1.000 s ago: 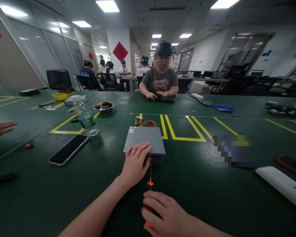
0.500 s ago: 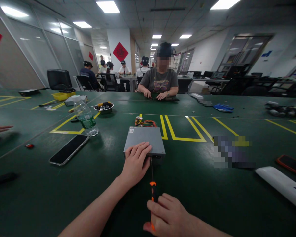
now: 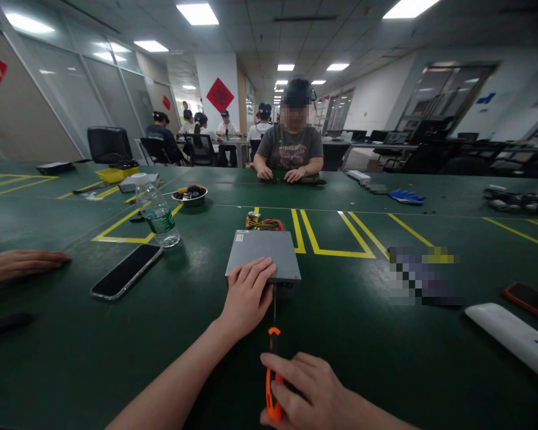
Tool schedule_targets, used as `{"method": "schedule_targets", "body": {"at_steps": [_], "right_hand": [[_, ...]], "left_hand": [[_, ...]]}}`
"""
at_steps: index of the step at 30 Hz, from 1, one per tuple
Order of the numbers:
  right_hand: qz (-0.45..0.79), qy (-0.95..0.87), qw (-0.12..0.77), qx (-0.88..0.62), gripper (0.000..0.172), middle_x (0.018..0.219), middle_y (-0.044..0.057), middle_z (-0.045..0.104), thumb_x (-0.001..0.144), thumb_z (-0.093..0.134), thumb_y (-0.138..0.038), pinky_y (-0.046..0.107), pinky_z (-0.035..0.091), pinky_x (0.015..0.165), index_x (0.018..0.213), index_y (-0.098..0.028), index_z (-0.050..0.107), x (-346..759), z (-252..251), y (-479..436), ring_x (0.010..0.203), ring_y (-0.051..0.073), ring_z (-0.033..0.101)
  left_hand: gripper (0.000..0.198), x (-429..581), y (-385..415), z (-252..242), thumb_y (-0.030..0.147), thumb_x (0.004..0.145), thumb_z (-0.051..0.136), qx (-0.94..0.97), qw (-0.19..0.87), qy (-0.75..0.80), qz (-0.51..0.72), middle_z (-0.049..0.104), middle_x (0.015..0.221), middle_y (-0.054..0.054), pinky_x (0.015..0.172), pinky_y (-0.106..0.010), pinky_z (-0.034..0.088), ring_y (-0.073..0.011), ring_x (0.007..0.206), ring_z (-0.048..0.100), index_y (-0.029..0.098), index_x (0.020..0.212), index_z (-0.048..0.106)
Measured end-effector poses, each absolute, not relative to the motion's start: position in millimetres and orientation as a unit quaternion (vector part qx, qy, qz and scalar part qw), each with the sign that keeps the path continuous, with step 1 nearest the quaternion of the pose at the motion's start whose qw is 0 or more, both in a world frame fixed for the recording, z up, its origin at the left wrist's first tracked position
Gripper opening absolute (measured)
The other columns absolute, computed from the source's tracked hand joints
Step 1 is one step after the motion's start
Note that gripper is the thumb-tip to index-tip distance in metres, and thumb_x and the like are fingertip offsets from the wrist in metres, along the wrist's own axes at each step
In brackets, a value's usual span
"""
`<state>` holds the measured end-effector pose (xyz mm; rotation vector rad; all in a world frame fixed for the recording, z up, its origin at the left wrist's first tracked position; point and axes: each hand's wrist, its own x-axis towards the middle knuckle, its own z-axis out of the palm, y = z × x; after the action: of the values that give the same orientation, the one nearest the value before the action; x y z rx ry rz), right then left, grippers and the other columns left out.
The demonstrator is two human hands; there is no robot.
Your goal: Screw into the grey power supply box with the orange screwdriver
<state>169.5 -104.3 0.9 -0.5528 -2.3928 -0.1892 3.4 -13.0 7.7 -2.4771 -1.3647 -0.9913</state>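
A grey metal box (image 3: 264, 251) with coloured wires (image 3: 264, 223) at its far end lies on the green table (image 3: 349, 334) in front of me. My left hand (image 3: 246, 295) rests flat on the box's near corner, fingers spread over its lid. My right hand (image 3: 307, 391) is closed round the orange-and-black handle of a screwdriver (image 3: 273, 364). The thin shaft points away from me and its tip meets the box's near face, just right of my left hand.
A black phone (image 3: 126, 270) and a water bottle (image 3: 158, 215) lie to the left. Another person's hand (image 3: 22, 264) rests at the left edge. A person sits across the table. A white object (image 3: 511, 340) and an orange-edged phone (image 3: 529, 300) lie at the right.
My right hand has shifted on the screwdriver handle, showing more of the orange grip. The other person's hand at the left has come further in and down onto the table.
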Motion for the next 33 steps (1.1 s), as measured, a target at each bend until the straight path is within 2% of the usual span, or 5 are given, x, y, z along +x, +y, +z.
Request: {"method": "schedule_targets", "body": {"at_steps": [3, 9, 17, 24, 33], "right_hand": [[-0.064, -0.909, 0.347, -0.222, 0.024, 0.096, 0.01, 0.068, 0.088, 0.045, -0.035, 0.022, 0.052, 0.065, 0.079, -0.016, 0.055, 171, 0, -105, 0.069, 0.011, 0.064], [-0.052, -0.932, 0.276, -0.232, 0.029, 0.1, 0.011, 0.065, 0.086, 0.047, -0.036, 0.021, 0.052, 0.063, 0.106, -0.018, 0.055, 171, 19, -107, 0.078, 0.014, 0.064], [-0.095, -0.907, 0.361, -0.196, 0.007, 0.09, 0.007, 0.068, 0.081, 0.053, -0.026, 0.021, 0.046, 0.054, 0.079, -0.019, 0.054, 172, 8, -101, 0.058, 0.008, 0.06], [-0.119, -0.914, 0.347, -0.173, 0.023, 0.092, 0.013, 0.067, 0.082, 0.048, -0.029, 0.027, 0.049, 0.063, 0.097, -0.013, 0.052, 172, 1, -100, 0.073, 0.015, 0.063], [-0.267, -0.884, 0.325, -0.203, 0.016, 0.101, 0.017, 0.065, 0.083, 0.053, -0.02, 0.028, 0.048, 0.065, 0.096, -0.011, 0.056, 171, 13, -112, 0.078, 0.016, 0.064]], "left_hand": [[0.034, 4, -13, 8, 0.023, 0.085, 0.045, -0.824, 0.073, -0.454, -0.331, 0.052, 0.127, -0.003, 0.094, -0.038, 0.029, -0.0193, 0.118, 0.044, 0.024, 0.118, 0.048], [0.035, 4, -12, 6, 0.023, 0.084, 0.047, -0.821, 0.084, -0.457, -0.333, 0.053, 0.126, -0.004, 0.094, -0.038, 0.03, -0.0199, 0.117, 0.045, 0.024, 0.118, 0.049], [0.033, 4, -13, 6, 0.023, 0.085, 0.046, -0.82, 0.073, -0.45, -0.346, 0.054, 0.124, -0.005, 0.094, -0.038, 0.03, -0.0202, 0.116, 0.046, 0.024, 0.117, 0.05], [0.033, 4, -14, 6, 0.022, 0.082, 0.047, -0.813, 0.072, -0.454, -0.356, 0.054, 0.124, -0.004, 0.094, -0.039, 0.03, -0.02, 0.117, 0.045, 0.024, 0.115, 0.051], [0.031, 4, -23, 12, 0.02, 0.084, 0.044, -0.814, 0.068, -0.451, -0.358, 0.052, 0.128, -0.003, 0.1, -0.041, 0.026, -0.0182, 0.12, 0.042, 0.024, 0.114, 0.05]]}}
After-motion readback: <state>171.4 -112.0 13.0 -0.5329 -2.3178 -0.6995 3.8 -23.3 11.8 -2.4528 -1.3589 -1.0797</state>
